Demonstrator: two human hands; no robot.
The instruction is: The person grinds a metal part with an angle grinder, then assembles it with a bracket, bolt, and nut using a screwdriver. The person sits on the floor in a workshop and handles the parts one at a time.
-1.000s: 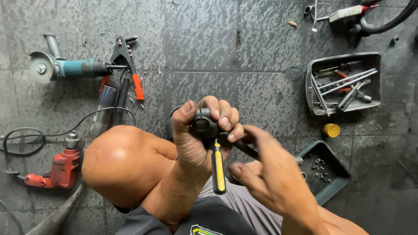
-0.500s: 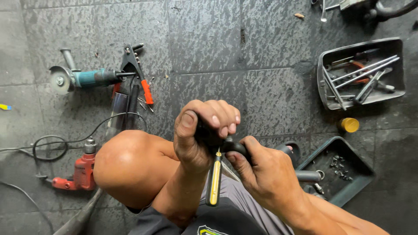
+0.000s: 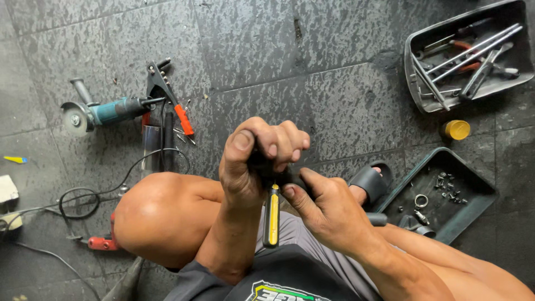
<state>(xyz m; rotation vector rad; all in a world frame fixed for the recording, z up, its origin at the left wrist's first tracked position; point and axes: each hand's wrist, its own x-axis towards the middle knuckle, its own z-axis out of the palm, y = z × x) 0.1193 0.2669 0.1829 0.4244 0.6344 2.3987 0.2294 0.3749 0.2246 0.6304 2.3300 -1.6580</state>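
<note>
I have my left hand (image 3: 251, 161) clenched around a small dark part (image 3: 262, 164), held above my knee (image 3: 150, 214) over the floor (image 3: 334, 83). My right hand (image 3: 329, 209) grips the same part beside a yellow-handled screwdriver (image 3: 271, 214). I judge this a fastening step; next needs steady turning, firm hold
</note>
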